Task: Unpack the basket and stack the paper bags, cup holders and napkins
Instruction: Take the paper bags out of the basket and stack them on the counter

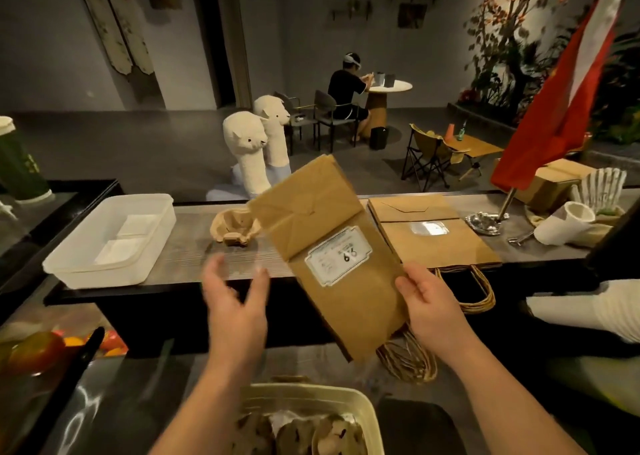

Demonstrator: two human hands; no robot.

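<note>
A folded paper bag (pixel 332 247) is pinched near its lower edge by the right hand (pixel 429 302) and held flat and tilted above the desk (pixel 221 254), just beside the bag pile (pixel 436 236), presumably to be laid on top. The left hand (pixel 235 295) is spread open, holding nothing.

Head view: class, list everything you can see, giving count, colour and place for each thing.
held bag: one, brown, above the counter edge
bag stack: count unclear, brown, flat on counter, right
cup holders: count unclear, tan, on counter beside tub
tub: one, white, counter left
napkins: two piles, white, inside tub
basket: one, cream, bottom centre
alpacas: two, white, behind counter
flag: one, red and white, right
seated person: one, dark top, at the back
left hand: open, left of held bag
right hand: grips held bag
</note>
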